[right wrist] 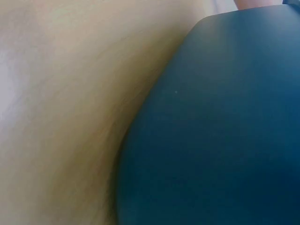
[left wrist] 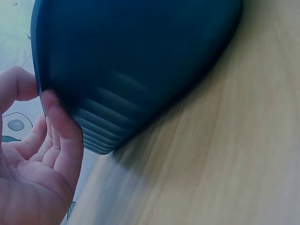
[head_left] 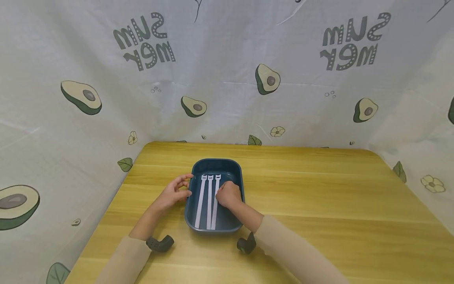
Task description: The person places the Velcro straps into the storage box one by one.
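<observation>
A dark blue tray (head_left: 229, 225) stands on the table with three white hook-and-loop cable ties lying lengthwise in it. Their slotted heads point to the far end. The left tie (head_left: 200, 201) slants a little; the middle tie (head_left: 209, 205) and the right tie (head_left: 214, 217) meet near their lower ends. At the tray's left side, my left hand (head_left: 175, 194) holds the rim between thumb and fingers. Inside the tray, my right hand (head_left: 228, 195) has curled fingers pinching the right tie partway along. The fingertips are partly hidden, and the right wrist view shows only the tray's outer wall (right wrist: 211, 117).
The wooden table (head_left: 312, 197) extends on both sides of the tray. A white curtain (head_left: 227, 71) printed with avocados hangs behind and beside it. Dark wrist devices sit at the left wrist (head_left: 160, 243) and the right wrist (head_left: 246, 243).
</observation>
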A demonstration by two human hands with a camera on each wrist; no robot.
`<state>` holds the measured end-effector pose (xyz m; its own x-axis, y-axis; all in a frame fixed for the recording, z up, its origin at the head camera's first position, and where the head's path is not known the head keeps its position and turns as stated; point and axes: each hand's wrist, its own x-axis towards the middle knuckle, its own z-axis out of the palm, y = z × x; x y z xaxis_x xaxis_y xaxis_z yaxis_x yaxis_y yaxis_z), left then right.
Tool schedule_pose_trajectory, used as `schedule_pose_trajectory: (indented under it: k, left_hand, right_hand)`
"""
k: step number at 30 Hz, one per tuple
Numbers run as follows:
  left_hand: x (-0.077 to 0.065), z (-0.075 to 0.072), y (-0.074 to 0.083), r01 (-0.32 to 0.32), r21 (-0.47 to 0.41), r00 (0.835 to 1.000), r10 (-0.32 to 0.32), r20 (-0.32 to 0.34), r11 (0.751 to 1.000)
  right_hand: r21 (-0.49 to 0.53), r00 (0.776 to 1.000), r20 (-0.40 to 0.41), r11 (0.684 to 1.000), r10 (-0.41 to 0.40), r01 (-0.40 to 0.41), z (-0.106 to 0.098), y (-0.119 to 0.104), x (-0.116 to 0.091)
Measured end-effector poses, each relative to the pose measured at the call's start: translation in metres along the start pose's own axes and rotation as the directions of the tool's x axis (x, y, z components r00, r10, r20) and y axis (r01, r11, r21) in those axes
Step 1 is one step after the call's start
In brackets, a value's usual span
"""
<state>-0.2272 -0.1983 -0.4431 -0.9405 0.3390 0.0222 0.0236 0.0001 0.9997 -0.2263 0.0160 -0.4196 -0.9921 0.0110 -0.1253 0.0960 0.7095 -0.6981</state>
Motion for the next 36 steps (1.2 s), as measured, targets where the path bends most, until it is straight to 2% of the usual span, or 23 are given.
schedule_pose_trajectory:
  k: [11, 20, 25, 28, 30, 33, 36]
  left_hand:
    - [0.000, 0.000, 0.000, -0.007, -0.003, 1.000, 0.007, 0.004, 1.000]
    - [-0.001, -0.002, -0.002, -0.009, 0.018, 1.000, 0.009, -0.009, 1.000]
    - [-0.001, -0.003, 0.000, -0.001, 0.023, 1.000, 0.002, -0.008, 1.000]
    - [-0.002, -0.003, 0.002, -0.004, 0.041, 1.000, 0.005, -0.009, 0.999]
    - [-0.002, -0.003, 0.003, -0.005, 0.066, 1.000, 0.005, -0.012, 0.998]
    - [-0.003, -0.004, 0.005, -0.011, 0.116, 1.000, 0.013, -0.015, 0.993]
    - [-0.005, -0.005, 0.009, -0.009, 0.171, 0.998, 0.019, -0.057, 0.985]
  right_hand:
    - [-0.007, 1.000, -0.021, 1.000, -0.009, 0.009, 0.000, -0.003, -0.001]
    - [0.077, 0.999, -0.023, 0.997, -0.027, 0.029, 0.000, -0.003, 0.000]
    - [0.180, 0.996, -0.011, 0.980, -0.085, 0.086, -0.001, -0.004, 0.000]
    - [0.266, 0.990, 0.002, 0.955, -0.140, 0.135, -0.003, -0.003, 0.000]
    - [0.336, 0.981, 0.008, 0.925, -0.193, 0.179, -0.006, -0.001, -0.001]
    - [0.466, 0.962, 0.010, 0.853, -0.272, 0.236, -0.018, 0.005, -0.005]
    - [0.558, 0.952, 0.006, 0.791, -0.307, 0.251, -0.037, 0.018, -0.014]
